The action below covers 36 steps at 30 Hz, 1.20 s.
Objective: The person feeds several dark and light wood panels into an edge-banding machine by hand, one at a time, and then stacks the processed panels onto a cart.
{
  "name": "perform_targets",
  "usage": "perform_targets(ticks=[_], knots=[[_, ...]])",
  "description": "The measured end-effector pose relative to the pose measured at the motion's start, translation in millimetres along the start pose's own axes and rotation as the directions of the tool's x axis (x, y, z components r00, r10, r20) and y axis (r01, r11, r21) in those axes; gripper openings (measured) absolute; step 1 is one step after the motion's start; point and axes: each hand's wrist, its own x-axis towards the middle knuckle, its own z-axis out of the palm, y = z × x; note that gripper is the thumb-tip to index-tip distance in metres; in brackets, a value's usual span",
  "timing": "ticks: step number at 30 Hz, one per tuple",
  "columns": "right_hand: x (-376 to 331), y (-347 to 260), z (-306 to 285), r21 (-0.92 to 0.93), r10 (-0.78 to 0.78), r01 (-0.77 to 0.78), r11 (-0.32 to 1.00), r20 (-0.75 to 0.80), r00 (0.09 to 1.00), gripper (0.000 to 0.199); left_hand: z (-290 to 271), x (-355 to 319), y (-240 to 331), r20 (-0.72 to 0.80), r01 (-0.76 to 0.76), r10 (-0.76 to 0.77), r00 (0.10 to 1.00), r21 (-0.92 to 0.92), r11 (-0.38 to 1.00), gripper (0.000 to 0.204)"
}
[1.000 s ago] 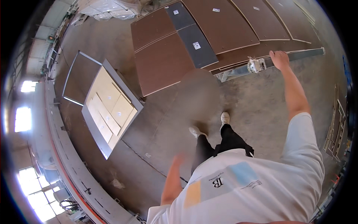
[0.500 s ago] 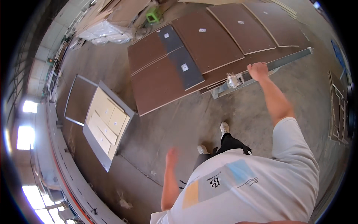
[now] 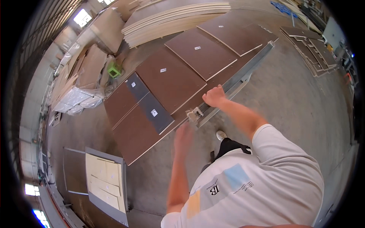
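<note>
My right hand [image 3: 215, 95] is curled closed over the near edge of the brown boards, beside a long grey metal rail [image 3: 249, 69]. Whatever its fingers hold, if anything, is hidden. Smeared by motion, my left hand [image 3: 184, 133] is near the boards' edge, just below a pale, rough-looking block [image 3: 194, 114] on the rail's near end. Several brown panels [image 3: 171, 81] with small white labels lie overlapping on a larger brown board [image 3: 137, 146]. A dark grey strip panel [image 3: 154, 113], also labelled, lies among them.
A low stand [image 3: 107, 205] with pale boards is at the lower left. Stacked sheets [image 3: 175, 22] rise at the back, with a green stool [image 3: 114, 70] and plastic-wrapped panels [image 3: 76, 98] at the left. More cut boards [image 3: 310, 49] lean at the far right.
The view has turned to the right. My left hand has risen from low by my body to the boards' edge. My right hand stays closed by the rail.
</note>
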Motion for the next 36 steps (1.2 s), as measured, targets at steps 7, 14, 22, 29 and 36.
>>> perform_targets(ticks=[7, 14, 22, 29, 36], knots=[[-83, -37, -4, 0.015, -0.049, 0.05, 0.999, -0.036, 0.998, 0.06, 51, 20, 25, -0.001, -0.289, 0.299, 0.954, 0.259, 0.922, 0.037], [-171, 2, 1, 0.263, -0.231, 0.235, 0.936, -0.046, 0.972, 0.054, 49, -56, 13, -0.021, -0.256, 0.305, 0.952, 0.493, 0.832, 0.027], [-245, 218, -12, 0.058, 0.097, -0.1, 0.993, 0.042, 0.994, 0.054, 25, -126, -5, -0.111, -0.067, 0.156, 0.981, 0.564, 0.823, 0.03], [-315, 188, -11, 0.124, 0.062, -0.025, 0.992, -0.303, 0.951, 0.062, -6, -174, -25, -0.327, 0.199, 0.075, 0.942, 0.725, 0.659, 0.044], [-365, 185, -28, 0.188, 0.047, -0.028, 0.982, -0.098, 0.994, 0.063, -21, -202, -20, -0.235, 0.257, -0.121, 0.964, 0.724, 0.64, 0.056]])
